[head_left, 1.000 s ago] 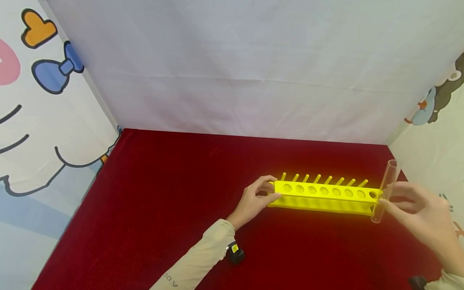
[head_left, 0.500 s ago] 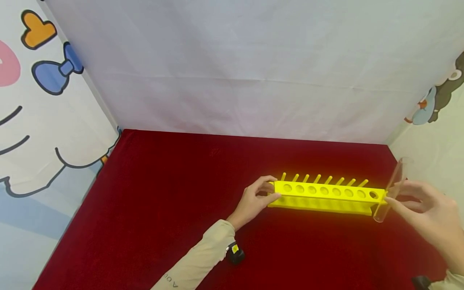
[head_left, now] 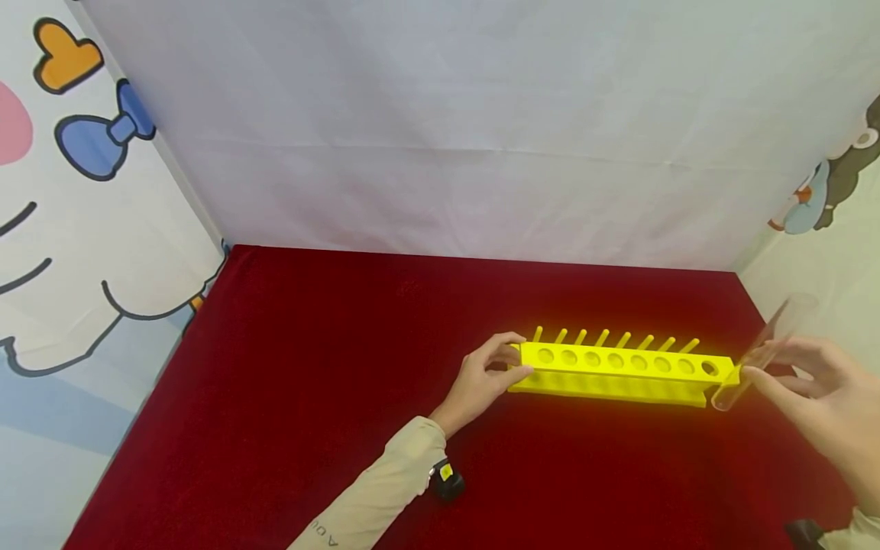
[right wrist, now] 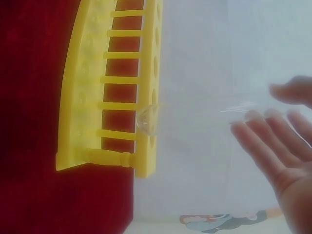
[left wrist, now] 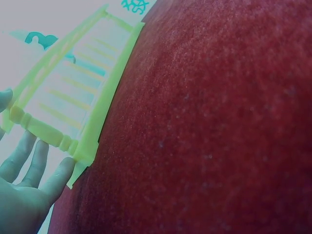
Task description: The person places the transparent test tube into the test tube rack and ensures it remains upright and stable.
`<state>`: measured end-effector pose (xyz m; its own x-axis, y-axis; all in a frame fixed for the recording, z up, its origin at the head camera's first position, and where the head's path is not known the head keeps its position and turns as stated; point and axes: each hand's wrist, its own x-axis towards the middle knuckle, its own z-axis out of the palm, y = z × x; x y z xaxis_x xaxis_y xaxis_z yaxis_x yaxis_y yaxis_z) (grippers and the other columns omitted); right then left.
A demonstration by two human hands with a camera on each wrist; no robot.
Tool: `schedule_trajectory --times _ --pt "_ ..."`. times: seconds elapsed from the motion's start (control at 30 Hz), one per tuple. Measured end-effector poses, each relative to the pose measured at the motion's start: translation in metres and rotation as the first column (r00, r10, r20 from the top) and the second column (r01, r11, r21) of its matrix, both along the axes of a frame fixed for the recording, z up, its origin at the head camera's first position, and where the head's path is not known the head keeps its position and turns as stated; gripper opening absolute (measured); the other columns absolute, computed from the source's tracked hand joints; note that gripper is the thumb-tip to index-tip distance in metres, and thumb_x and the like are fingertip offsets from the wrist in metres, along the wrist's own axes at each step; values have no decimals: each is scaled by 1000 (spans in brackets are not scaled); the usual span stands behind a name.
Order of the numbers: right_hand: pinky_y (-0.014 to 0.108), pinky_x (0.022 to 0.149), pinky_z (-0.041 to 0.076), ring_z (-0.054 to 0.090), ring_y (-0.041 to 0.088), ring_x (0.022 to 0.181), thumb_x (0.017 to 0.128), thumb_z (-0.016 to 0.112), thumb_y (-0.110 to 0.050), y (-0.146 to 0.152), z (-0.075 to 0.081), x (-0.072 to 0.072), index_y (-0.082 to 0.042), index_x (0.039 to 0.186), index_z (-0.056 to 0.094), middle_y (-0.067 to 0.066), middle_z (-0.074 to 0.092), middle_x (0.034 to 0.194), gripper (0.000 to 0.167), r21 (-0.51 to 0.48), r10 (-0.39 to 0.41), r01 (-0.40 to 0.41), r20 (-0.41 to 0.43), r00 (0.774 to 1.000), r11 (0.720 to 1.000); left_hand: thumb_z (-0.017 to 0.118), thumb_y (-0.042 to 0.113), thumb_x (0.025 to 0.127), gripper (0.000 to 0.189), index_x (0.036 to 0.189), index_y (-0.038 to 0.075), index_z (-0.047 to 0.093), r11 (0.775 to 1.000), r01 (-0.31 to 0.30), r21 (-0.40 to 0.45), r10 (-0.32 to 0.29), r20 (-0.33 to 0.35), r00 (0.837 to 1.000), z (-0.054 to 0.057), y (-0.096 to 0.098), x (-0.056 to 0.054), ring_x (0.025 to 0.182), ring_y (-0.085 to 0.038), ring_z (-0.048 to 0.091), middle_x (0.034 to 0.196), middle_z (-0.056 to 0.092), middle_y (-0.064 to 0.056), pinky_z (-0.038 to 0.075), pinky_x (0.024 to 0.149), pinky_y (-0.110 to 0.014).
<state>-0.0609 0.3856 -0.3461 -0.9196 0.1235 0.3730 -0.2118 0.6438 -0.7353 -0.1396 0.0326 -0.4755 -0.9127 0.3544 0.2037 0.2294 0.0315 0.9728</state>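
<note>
A yellow test tube rack (head_left: 619,363) with a row of round holes and upright pegs behind stands on the dark red cloth. My left hand (head_left: 479,382) grips its left end, thumb in front; the left wrist view shows fingertips against the rack's end post (left wrist: 46,131). My right hand (head_left: 814,382) pinches a clear test tube (head_left: 778,330) between thumb and fingers, beside the rack's right end. The tube leans, mouth up and to the right. Its rounded bottom (right wrist: 147,122) overlaps the rack's upper bar in the right wrist view; contact cannot be told.
Dark red cloth (head_left: 309,397) covers the table. A pale curtain (head_left: 447,137) hangs along the back edge, with cartoon-printed panels (head_left: 96,252) at the left and right sides.
The test tube has tilted further, its mouth swinging right, as my right hand shifted slightly right. My left hand and the rack stay in place.
</note>
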Motion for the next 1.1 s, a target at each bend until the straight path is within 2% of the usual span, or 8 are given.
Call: schedule_trajectory --times 0.13,0.33,0.57,0.63,0.8,0.87,0.97,1.1 --pt "8 70 48 61 1 80 75 66 19 0 0 -1 8 104 56 -3 60 92 33 -22 12 -12 -21 1000 1000 70 23 86 39 122 25 56 1000 0 -2 0 0 1000 0 0 0 97 -10 60 106 62 5 48 90 -38" --pt "5 70 46 58 0 85 79 68 12 2 1 -1 3 107 57 -6 59 96 31 -4 -29 29 22 999 1000 70 22 86 39 122 21 57 1000 0 0 0 -3 1000 -1 0 0 96 -11 60 105 62 4 49 90 -38" --pt "6 75 46 58 5 89 76 65 20 3 3 -4 9 107 56 -5 61 94 33 -42 -7 5 -40 999 999 70 21 87 39 123 22 56 1000 7 -2 -7 -10 1000 0 -1 0 97 -11 60 105 62 2 48 91 -39" --pt "7 75 47 58 6 90 76 63 21 2 4 -5 11 107 55 -4 62 94 34 -58 4 -7 -50 999 998 69 19 87 38 123 20 56 1000 8 -3 -8 -18 1000 4 -1 1 98 -14 60 105 63 0 48 91 -40" --pt "10 73 49 60 9 88 75 62 24 3 6 -7 15 105 53 -3 64 93 33 -82 15 -20 -66 998 996 67 11 88 39 124 7 54 999 34 19 -34 -6 999 27 -5 9 102 -31 59 108 62 -14 45 93 -50" --pt "10 73 49 60 9 88 75 63 23 4 6 -7 15 105 54 -3 64 93 32 -79 13 -18 -66 998 997 66 9 88 39 125 4 53 999 44 29 -44 5 999 31 -6 10 103 -35 58 109 61 -18 44 93 -53" --pt "10 73 49 60 9 89 76 63 22 4 5 -8 14 106 54 -3 63 94 33 -55 1 -5 -66 998 998 67 11 88 41 126 7 53 999 40 23 -40 6 999 22 -5 7 103 -32 59 110 61 -15 44 94 -52" --pt "10 73 49 59 10 91 75 63 23 3 5 -9 15 107 53 -2 62 95 34 -56 -4 0 -73 997 998 68 17 88 40 125 14 55 1000 19 0 -19 -1 1000 6 -2 2 101 -22 60 109 62 -7 46 92 -46"
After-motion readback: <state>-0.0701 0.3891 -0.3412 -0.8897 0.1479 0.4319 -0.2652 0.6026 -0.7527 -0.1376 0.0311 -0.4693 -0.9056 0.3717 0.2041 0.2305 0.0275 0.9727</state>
